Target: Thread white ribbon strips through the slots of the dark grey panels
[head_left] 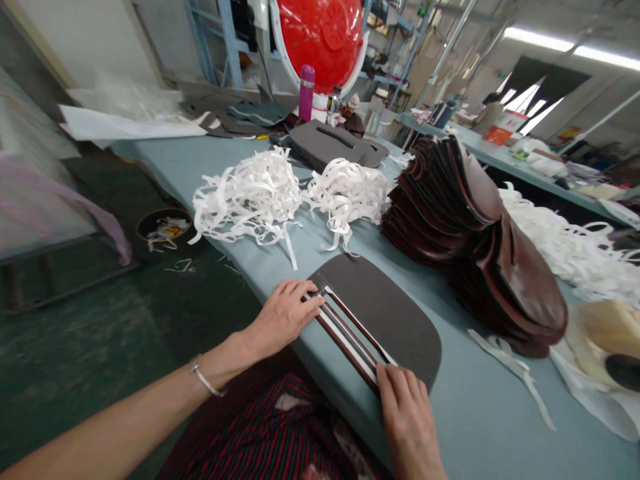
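Left hand (pixel 283 317) flat on foam pad (pixel 387 313)

The right hand (pixel 407 420) could pass up the table (pixel 480 413) beside the grey foam pad (pixel 395 320); the stacked brown leather pieces (pixel 500 267) bar the way rightward; tangled white strips (pixel 250 193) stand ahead; a narrow lane runs between them and the pad.

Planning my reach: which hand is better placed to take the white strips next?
Left, probably: the left hand sits on the dark foam panel nearer the white strips, while the right hand is farther back.
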Demonstrator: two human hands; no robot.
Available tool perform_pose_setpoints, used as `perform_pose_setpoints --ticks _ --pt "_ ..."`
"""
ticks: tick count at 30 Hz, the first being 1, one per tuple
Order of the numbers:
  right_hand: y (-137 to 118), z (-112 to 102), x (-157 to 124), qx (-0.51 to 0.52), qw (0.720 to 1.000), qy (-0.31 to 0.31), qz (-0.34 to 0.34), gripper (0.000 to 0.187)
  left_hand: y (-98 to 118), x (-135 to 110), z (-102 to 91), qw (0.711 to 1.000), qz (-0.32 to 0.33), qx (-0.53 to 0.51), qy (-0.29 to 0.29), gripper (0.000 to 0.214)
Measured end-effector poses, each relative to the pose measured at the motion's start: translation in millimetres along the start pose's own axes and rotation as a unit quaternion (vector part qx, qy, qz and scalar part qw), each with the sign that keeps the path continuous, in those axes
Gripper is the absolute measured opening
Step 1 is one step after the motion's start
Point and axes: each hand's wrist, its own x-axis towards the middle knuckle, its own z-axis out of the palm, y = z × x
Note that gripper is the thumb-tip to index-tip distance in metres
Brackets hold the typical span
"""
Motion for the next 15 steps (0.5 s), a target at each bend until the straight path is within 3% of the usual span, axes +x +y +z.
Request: perform_pose_setpoints --ticks 3,7,15 --pt "3.4 -11.2 -21.2 0.032 0.999 -0.018 0.014 0.034 -0.4 -0.8 3.7 1.0 0.011 0.01 -0.002 0.026" --pt "-0.3 -19.0 -24.4 0.092 0.992 -0.026 0.084 0.028 -3.4 -1.2 12.0 0.999 0.023 0.028 0.0 0.026" --pt "7.1 -17.4 -29.9 0.26 0.95 0.047 0.166 0.02 -3.6 -0.7 17.5 0.998 0.039 0.046 0.014 0.026"
